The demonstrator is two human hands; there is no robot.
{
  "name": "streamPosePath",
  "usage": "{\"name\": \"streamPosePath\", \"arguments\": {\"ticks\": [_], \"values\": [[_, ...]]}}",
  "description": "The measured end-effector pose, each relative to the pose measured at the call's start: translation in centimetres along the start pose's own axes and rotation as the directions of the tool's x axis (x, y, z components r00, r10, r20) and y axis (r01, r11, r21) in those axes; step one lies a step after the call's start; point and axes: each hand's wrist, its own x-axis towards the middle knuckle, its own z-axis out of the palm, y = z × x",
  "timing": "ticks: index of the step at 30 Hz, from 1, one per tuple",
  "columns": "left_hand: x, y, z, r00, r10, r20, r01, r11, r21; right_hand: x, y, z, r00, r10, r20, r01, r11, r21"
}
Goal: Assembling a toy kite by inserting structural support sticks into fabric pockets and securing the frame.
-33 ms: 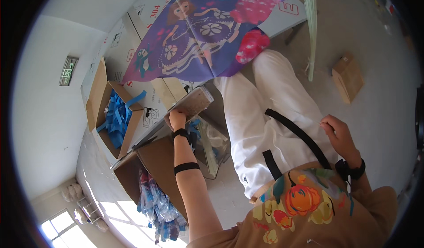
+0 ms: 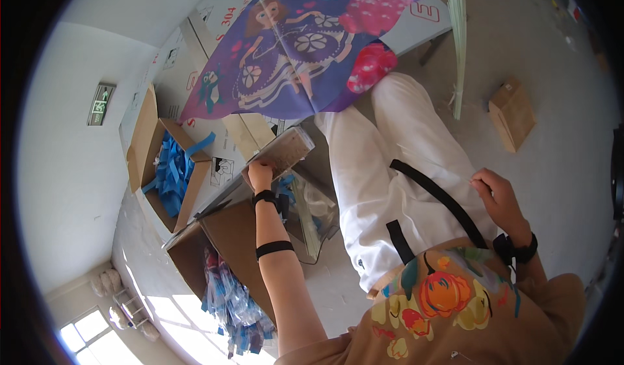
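A purple kite sheet (image 2: pixel 286 53) printed with a cartoon girl in a dress is spread over the table, its near edge reaching my knees. My left hand (image 2: pixel 261 175) is closed at the table's near edge, beside a grey-brown flat piece (image 2: pixel 289 152); whatever its fingers hold is hidden. Over my right thigh, my right hand (image 2: pixel 497 199) is curled with thumb and forefinger pinched together. Anything between those fingertips is too small to make out. Both wrists wear black bands.
An open carton (image 2: pixel 194 199) of blue strips (image 2: pixel 172 176) stands on the table's left. Below it, a larger carton (image 2: pixel 237 248) holds plastic-wrapped bundles (image 2: pixel 234 300). Pale thin sticks (image 2: pixel 457 53) stand bundled at the right, near a small brown box (image 2: pixel 512 115) on the floor.
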Motion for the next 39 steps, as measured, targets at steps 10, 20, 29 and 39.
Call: {"name": "streamPosePath", "arguments": {"ticks": [10,20,29,39], "values": [[-6.0,6.1,-3.4,0.981,-0.196,-0.016,0.106,0.597,-0.795,1.2,-0.5,1.3,0.993,-0.12,0.005,0.119,0.989,0.09],[-11.5,13.0,-5.8,0.956,-0.082,-0.281,-0.193,0.543,-0.817,2.8,-3.7,3.3,0.946,-0.276,0.171,0.236,0.947,0.219],[-7.0,7.8,-2.8,0.963,-0.117,-0.245,-0.066,0.775,-0.629,1.8,-2.1,2.2,0.971,-0.223,0.08,0.204,0.959,0.197],[-18.1,17.2,-6.5,0.93,0.226,0.291,0.35,-0.293,-0.89,1.7,-2.2,2.4,0.968,-0.177,0.178,0.12,0.949,0.29]]}}
